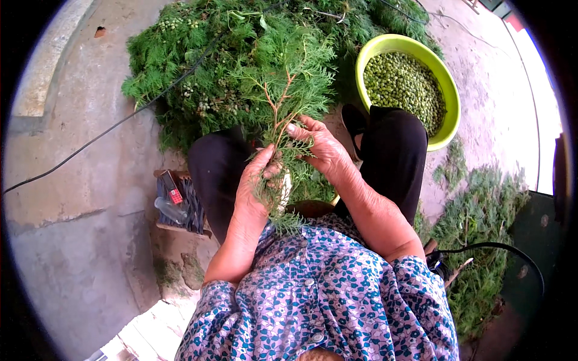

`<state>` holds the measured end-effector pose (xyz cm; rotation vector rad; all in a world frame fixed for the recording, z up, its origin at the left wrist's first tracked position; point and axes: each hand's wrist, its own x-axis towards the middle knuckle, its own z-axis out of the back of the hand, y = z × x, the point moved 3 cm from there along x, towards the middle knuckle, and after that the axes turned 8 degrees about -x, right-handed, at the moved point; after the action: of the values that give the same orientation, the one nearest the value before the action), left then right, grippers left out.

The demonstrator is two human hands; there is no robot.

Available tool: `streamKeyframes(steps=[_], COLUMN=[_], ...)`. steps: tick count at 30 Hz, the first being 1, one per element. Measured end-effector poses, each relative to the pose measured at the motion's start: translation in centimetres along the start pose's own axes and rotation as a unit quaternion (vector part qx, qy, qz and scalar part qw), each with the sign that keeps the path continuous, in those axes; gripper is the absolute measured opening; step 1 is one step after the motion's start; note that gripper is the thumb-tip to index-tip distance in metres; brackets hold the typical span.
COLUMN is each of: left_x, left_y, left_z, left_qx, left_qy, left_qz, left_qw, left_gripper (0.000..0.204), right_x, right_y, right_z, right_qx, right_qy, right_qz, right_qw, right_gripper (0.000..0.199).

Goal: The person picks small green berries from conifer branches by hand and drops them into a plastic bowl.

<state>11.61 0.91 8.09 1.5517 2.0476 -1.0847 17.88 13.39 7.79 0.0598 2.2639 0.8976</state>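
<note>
Between my knees I hold up a leafy conifer branch with a reddish-brown forked stem and feathery green sprays. My left hand is closed round its lower part, with sprigs hanging over the fingers and wrist. Higher on the stem, my right hand pinches it between thumb and fingers; the fingertips are partly hidden by foliage. Directly beyond lies a big heap of cut green branches, some bearing clusters of small pale cones. To the right of the heap, a yellow-green basin holds many small green cones.
A black cable crosses the floor at left into the heap. Beside my left knee, a small low stand carries a clear bottle and a red keypad device. More cut greenery lies at right, near a black curved strap.
</note>
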Motion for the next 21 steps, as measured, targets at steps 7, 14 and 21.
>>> streamKeyframes(steps=[7, 14, 21], left_x=[-0.2, -0.3, -0.2], left_y=[0.3, 0.3, -0.2], left_z=[-0.8, -0.7, -0.4], left_qx=[-0.015, -0.012, 0.027], left_qy=[-0.009, -0.015, -0.096], left_qz=[0.018, 0.012, -0.041], left_qw=[1.000, 1.000, 0.994], left_gripper=[0.019, 0.018, 0.021], right_x=[1.8, 0.6, 2.9], right_y=[-1.1, -0.6, -2.0], right_z=[0.6, -0.3, 4.0], right_qx=[0.043, 0.074, -0.323], right_qy=[0.036, -0.025, -0.273], right_qz=[0.090, 0.082, 0.318], right_qw=[0.994, 0.994, 0.848], right_gripper=[0.033, 0.028, 0.014])
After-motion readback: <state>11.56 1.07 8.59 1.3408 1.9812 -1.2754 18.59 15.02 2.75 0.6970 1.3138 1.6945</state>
